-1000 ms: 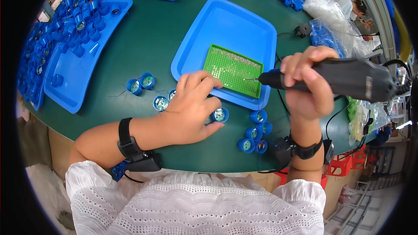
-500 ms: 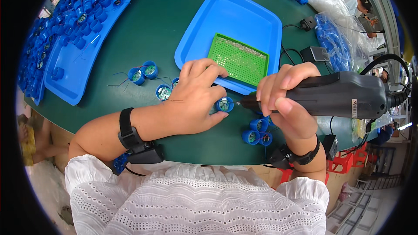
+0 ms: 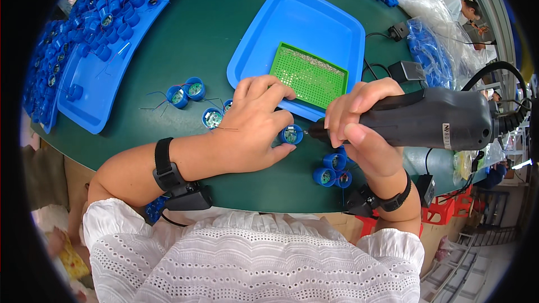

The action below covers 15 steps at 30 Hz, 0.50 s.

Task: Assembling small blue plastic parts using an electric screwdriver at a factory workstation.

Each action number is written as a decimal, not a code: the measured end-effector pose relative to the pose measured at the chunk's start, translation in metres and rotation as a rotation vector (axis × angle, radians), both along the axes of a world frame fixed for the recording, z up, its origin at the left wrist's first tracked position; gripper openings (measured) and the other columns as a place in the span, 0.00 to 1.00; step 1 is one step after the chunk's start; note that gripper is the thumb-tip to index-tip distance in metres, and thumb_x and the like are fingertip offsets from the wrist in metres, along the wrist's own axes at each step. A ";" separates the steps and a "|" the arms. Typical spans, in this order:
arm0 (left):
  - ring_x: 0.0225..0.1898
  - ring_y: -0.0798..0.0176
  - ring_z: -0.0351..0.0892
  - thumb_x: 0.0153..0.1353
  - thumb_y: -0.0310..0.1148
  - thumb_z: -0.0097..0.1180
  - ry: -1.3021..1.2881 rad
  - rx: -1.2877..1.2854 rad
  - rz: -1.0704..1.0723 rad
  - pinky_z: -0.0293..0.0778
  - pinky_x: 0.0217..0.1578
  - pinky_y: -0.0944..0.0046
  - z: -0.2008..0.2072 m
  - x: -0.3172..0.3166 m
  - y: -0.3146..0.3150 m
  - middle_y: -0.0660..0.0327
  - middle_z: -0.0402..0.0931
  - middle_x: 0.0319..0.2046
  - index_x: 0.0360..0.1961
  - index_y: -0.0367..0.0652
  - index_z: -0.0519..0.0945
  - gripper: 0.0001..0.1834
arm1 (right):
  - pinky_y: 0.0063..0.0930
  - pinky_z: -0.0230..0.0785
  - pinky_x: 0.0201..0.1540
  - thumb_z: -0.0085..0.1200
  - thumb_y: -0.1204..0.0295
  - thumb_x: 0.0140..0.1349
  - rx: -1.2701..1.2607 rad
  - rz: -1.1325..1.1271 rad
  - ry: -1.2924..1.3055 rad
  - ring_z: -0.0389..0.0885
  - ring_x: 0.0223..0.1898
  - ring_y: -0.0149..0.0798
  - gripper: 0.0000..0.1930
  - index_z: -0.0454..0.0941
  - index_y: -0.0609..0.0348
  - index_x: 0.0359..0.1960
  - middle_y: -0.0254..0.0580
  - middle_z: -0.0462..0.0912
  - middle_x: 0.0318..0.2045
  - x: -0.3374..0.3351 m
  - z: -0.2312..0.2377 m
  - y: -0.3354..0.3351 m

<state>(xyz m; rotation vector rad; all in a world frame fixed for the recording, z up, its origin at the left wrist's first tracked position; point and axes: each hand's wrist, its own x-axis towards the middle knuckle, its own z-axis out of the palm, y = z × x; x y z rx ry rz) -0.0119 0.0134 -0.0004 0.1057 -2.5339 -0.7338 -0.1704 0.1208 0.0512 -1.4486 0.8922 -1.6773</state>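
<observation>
My left hand (image 3: 252, 123) lies over the table with thumb and fingers around a small blue plastic cup (image 3: 291, 141). Inside that cup shows a green circuit board. My right hand (image 3: 368, 123) grips a black corded electric screwdriver (image 3: 426, 120), held level. Its tip points left at the cup's open side and looks very near the rim; whether it touches I cannot tell. More blue cups with boards and thin wires (image 3: 177, 96) sit left of my left hand, one partly hidden by it. Several others (image 3: 325, 177) cluster below the screwdriver.
A large blue tray (image 3: 281, 14) beyond my hands bears a green perforated tray (image 3: 309, 101) with small metal pieces. Another blue tray (image 3: 84, 115) and a heap of blue cups (image 3: 106, 19) fill the left. Adapters (image 3: 405, 70), cables and plastic bags (image 3: 426, 8) lie right.
The screwdriver and my right hand have shifted slightly left, bringing the tip closer to the cup. My left hand stays nearly still. At the left edge, another person has moved.
</observation>
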 end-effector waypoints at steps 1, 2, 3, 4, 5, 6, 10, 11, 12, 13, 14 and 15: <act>0.52 0.50 0.61 0.37 0.34 0.65 -0.004 -0.003 0.002 0.54 0.52 0.50 0.000 0.000 0.000 0.51 0.67 0.44 0.23 0.35 0.77 0.14 | 0.20 0.68 0.26 0.49 0.86 0.50 0.000 0.002 -0.001 0.73 0.22 0.28 0.14 0.63 0.64 0.39 0.38 0.72 0.21 0.000 -0.001 -0.001; 0.52 0.50 0.61 0.37 0.34 0.65 -0.005 -0.003 0.004 0.54 0.52 0.50 -0.001 0.000 0.000 0.51 0.67 0.44 0.23 0.35 0.77 0.14 | 0.20 0.67 0.26 0.49 0.86 0.50 -0.006 0.012 0.022 0.73 0.23 0.27 0.14 0.64 0.65 0.39 0.38 0.72 0.21 0.000 -0.002 -0.002; 0.52 0.50 0.61 0.37 0.34 0.65 -0.004 -0.002 0.007 0.54 0.52 0.50 -0.002 0.000 0.000 0.51 0.67 0.44 0.23 0.35 0.77 0.14 | 0.19 0.66 0.25 0.49 0.86 0.49 -0.012 0.021 0.045 0.72 0.23 0.27 0.14 0.64 0.66 0.39 0.38 0.72 0.22 0.000 -0.003 -0.003; 0.52 0.50 0.61 0.37 0.33 0.66 -0.002 0.000 0.008 0.54 0.51 0.50 -0.002 0.000 0.000 0.51 0.67 0.44 0.23 0.35 0.77 0.14 | 0.19 0.66 0.25 0.49 0.86 0.49 -0.011 0.021 0.046 0.72 0.23 0.27 0.14 0.64 0.66 0.39 0.38 0.72 0.22 0.000 -0.003 -0.004; 0.52 0.50 0.61 0.37 0.33 0.66 -0.001 0.002 0.007 0.54 0.51 0.50 -0.002 0.000 0.000 0.51 0.67 0.44 0.23 0.35 0.77 0.14 | 0.18 0.65 0.25 0.49 0.85 0.48 0.010 0.008 0.089 0.72 0.23 0.26 0.14 0.64 0.66 0.38 0.37 0.73 0.22 0.000 -0.003 -0.004; 0.53 0.49 0.60 0.37 0.33 0.66 -0.028 0.000 0.005 0.54 0.52 0.51 -0.001 0.001 0.000 0.53 0.67 0.46 0.26 0.38 0.79 0.15 | 0.18 0.64 0.24 0.50 0.85 0.48 0.030 -0.004 0.132 0.72 0.23 0.26 0.14 0.65 0.67 0.38 0.37 0.73 0.22 0.000 -0.003 -0.003; 0.53 0.50 0.60 0.36 0.31 0.67 -0.045 0.011 -0.006 0.54 0.52 0.52 -0.002 0.001 -0.001 0.55 0.67 0.46 0.30 0.40 0.80 0.16 | 0.27 0.65 0.26 0.59 0.75 0.51 0.147 -0.075 0.210 0.69 0.16 0.29 0.14 0.64 0.55 0.33 0.33 0.70 0.18 0.005 0.003 -0.005; 0.53 0.50 0.60 0.36 0.31 0.67 -0.046 0.013 -0.005 0.54 0.52 0.52 -0.003 0.001 -0.001 0.55 0.67 0.46 0.30 0.40 0.80 0.16 | 0.26 0.65 0.25 0.59 0.75 0.50 0.133 -0.058 0.219 0.69 0.16 0.29 0.14 0.64 0.55 0.32 0.34 0.69 0.18 0.004 0.001 -0.007; 0.53 0.50 0.60 0.35 0.31 0.67 -0.048 0.020 -0.002 0.54 0.52 0.52 -0.003 0.001 -0.002 0.55 0.67 0.46 0.30 0.40 0.80 0.16 | 0.26 0.64 0.25 0.59 0.76 0.50 0.119 -0.042 0.227 0.69 0.16 0.29 0.14 0.63 0.55 0.31 0.34 0.69 0.18 0.004 0.000 -0.009; 0.53 0.50 0.61 0.35 0.31 0.67 -0.045 0.027 -0.002 0.54 0.51 0.52 -0.003 0.001 -0.001 0.55 0.67 0.45 0.30 0.40 0.81 0.17 | 0.26 0.64 0.25 0.59 0.76 0.50 0.120 -0.042 0.230 0.69 0.16 0.29 0.14 0.63 0.55 0.31 0.34 0.69 0.18 0.003 0.001 -0.011; 0.53 0.50 0.61 0.35 0.31 0.67 -0.042 0.028 -0.003 0.54 0.51 0.52 -0.003 0.001 -0.001 0.55 0.67 0.45 0.30 0.40 0.81 0.17 | 0.26 0.64 0.25 0.59 0.76 0.50 0.135 -0.031 0.264 0.68 0.16 0.29 0.13 0.63 0.56 0.30 0.34 0.69 0.18 0.002 0.002 -0.012; 0.52 0.50 0.61 0.35 0.30 0.67 -0.045 0.032 0.000 0.54 0.51 0.52 -0.003 0.001 -0.001 0.55 0.68 0.45 0.31 0.40 0.81 0.17 | 0.26 0.64 0.24 0.58 0.76 0.50 0.150 -0.018 0.299 0.68 0.15 0.29 0.13 0.63 0.56 0.29 0.35 0.69 0.18 0.001 0.003 -0.013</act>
